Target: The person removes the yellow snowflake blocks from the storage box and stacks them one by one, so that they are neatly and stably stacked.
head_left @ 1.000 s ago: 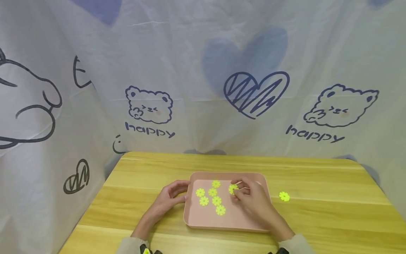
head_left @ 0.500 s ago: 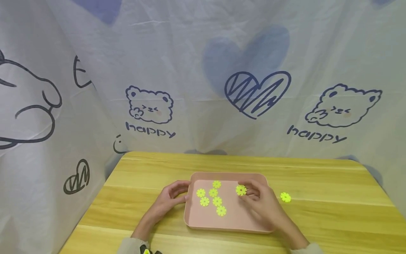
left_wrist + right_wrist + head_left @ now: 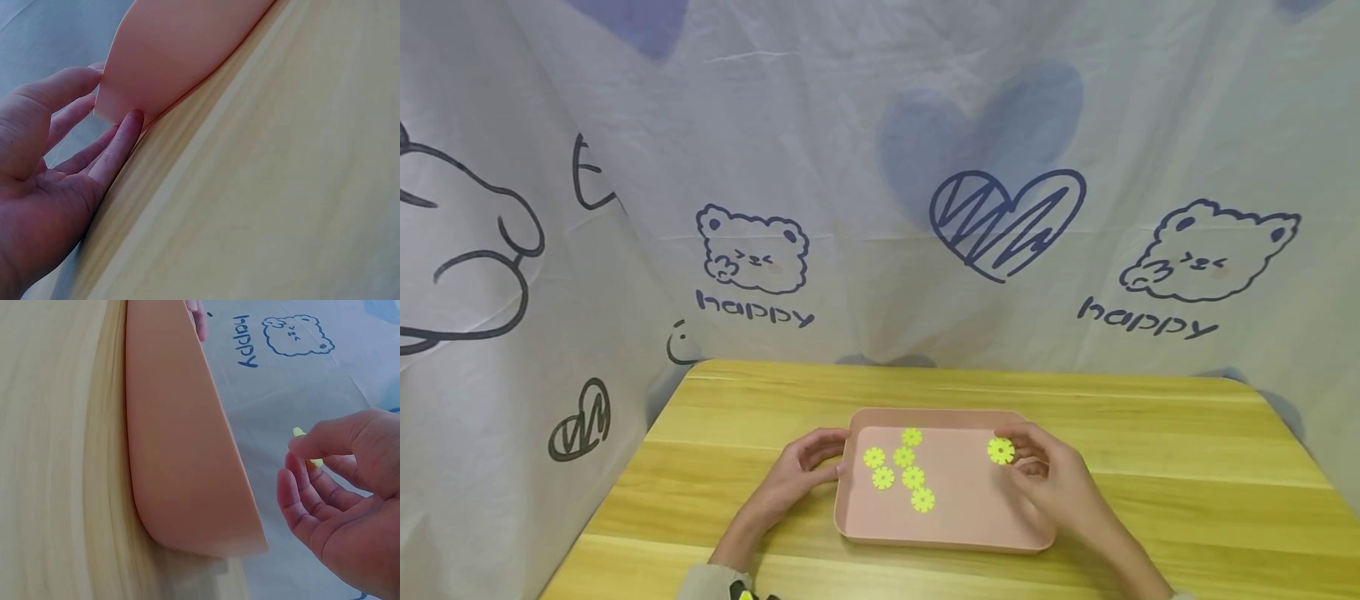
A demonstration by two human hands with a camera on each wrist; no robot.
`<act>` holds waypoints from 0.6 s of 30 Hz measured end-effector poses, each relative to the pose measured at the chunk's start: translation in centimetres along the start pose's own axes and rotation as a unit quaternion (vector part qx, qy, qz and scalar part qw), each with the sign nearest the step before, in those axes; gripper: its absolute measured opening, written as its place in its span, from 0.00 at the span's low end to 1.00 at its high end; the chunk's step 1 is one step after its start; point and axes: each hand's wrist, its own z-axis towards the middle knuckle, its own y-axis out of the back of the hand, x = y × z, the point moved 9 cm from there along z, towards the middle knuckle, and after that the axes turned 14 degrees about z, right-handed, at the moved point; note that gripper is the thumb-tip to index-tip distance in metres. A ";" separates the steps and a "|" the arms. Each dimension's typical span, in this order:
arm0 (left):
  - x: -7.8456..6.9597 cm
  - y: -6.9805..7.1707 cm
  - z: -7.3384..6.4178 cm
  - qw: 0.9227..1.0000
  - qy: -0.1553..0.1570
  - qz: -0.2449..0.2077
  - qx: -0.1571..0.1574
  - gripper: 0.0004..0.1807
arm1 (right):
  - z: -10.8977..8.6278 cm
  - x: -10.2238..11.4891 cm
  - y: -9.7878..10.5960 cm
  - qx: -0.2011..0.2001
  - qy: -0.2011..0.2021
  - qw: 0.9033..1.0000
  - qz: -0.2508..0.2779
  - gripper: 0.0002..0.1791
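In the head view, my right hand (image 3: 1060,483) pinches a yellow notched building disc (image 3: 1001,451) between thumb and fingers, above the right end of a pink tray (image 3: 970,533). The right wrist view shows the disc nearly edge-on at the fingertips, apart from the tray wall. Several more yellow discs (image 3: 913,477) lie flat in the tray's left half. My left hand (image 3: 801,467) is at the tray's left side. Seen from the left wrist, its extended fingers (image 3: 119,147) touch the outside of the tray wall (image 3: 169,56).
The tray stands on a wooden table (image 3: 760,400). A pale cloth (image 3: 865,275) printed with bears and hearts hangs behind the table and along its left side.
My right hand has moved rightward across the tray with the pinched disc. A loose disc on the table to the right has gone from sight where the hand now is. The left hand stays put.
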 end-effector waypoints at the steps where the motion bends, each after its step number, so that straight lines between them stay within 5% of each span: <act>1: 0.0 0.0 0.0 1.000 0.000 -0.001 0.000 0.28 | -0.1 0.0 0.2 0.000 0.000 1.000 -0.001 0.26; 18: -0.2 0.0 -0.1 1.000 -0.002 0.001 0.002 0.29 | -0.7 -0.4 4.0 -0.018 0.001 0.999 -0.037 0.25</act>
